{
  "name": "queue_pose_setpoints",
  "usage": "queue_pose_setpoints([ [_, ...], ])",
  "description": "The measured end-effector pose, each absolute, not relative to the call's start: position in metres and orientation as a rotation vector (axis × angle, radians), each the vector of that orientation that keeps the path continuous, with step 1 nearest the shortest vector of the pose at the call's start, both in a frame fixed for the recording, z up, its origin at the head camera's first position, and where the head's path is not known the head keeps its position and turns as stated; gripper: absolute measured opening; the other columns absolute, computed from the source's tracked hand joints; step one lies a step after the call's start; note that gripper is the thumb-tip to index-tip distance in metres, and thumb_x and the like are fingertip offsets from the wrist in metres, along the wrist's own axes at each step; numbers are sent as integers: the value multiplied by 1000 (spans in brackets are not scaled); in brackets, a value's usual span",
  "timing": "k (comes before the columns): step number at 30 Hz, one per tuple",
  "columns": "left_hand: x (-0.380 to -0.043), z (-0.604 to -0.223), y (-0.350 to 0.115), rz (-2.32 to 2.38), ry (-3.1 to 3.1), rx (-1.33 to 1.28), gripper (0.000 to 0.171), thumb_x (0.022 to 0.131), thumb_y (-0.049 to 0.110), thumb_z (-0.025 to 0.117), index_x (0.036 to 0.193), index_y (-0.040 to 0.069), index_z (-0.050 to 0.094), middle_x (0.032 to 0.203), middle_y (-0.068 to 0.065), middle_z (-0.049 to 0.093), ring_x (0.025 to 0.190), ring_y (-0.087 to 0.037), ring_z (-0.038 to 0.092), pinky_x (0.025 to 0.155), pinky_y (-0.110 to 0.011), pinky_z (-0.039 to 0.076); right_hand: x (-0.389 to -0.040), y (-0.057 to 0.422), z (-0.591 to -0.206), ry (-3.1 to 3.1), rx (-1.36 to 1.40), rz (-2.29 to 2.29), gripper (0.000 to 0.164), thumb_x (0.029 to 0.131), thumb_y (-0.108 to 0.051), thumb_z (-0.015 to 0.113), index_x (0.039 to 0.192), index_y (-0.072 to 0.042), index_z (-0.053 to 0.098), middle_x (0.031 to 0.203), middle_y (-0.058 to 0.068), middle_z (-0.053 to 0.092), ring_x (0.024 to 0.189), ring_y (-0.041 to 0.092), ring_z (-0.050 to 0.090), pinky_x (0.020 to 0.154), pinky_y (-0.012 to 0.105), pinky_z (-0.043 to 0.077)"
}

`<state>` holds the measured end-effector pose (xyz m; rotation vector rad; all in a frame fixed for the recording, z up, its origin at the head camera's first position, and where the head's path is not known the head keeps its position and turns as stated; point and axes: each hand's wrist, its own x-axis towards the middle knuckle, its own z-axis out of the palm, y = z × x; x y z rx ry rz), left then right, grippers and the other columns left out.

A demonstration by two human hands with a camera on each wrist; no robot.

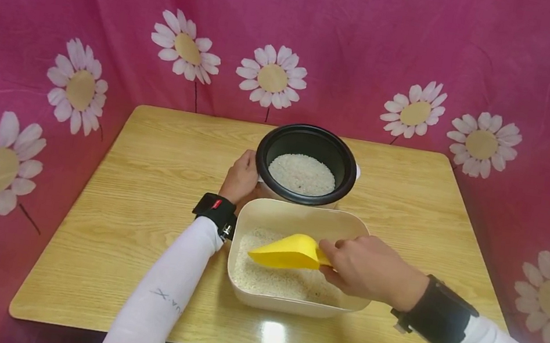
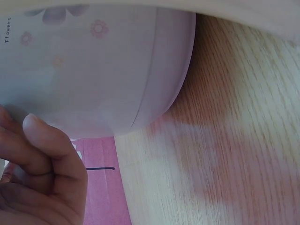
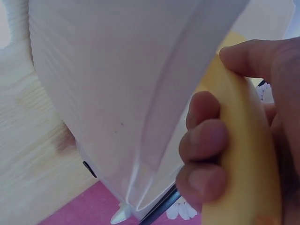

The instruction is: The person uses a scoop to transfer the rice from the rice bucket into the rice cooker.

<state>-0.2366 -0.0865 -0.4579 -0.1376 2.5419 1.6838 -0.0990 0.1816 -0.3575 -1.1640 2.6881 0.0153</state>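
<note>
A yellow scoop (image 1: 290, 253) is over the cream tub (image 1: 293, 305), which has rice (image 1: 259, 281) across its bottom. My right hand (image 1: 364, 266) grips the scoop's handle (image 3: 243, 154), fingers wrapped around it. Whether the scoop holds rice, I cannot tell. Just behind the tub stands a rice cooker (image 2: 103, 84) with a pale, flower-printed body. Its dark inner pot (image 1: 331, 147) contains white rice (image 1: 302, 173). My left hand (image 1: 241, 178) holds the cooker's left side with bent fingers; its exact grip is partly hidden.
Both containers stand on a light wooden table (image 1: 158, 178) with rounded corners. A pink curtain (image 1: 336, 39) printed with daisies hangs around the back and sides. The cooker's white right handle (image 1: 358, 172) sticks out beside its rim.
</note>
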Motion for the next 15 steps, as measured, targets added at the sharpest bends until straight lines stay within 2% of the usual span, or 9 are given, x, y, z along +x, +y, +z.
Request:
queue_pose_setpoints([
  [15, -236, -457, -86, 1683, 2542, -141, 44, 114, 41, 26, 138, 15, 53, 106, -14, 61, 87, -26, 59, 72, -30, 44, -98, 191, -349, 2816, -1203, 314, 38, 83, -37, 87, 102, -12, 64, 76, 3, 67, 50, 12, 41, 56, 22, 53],
])
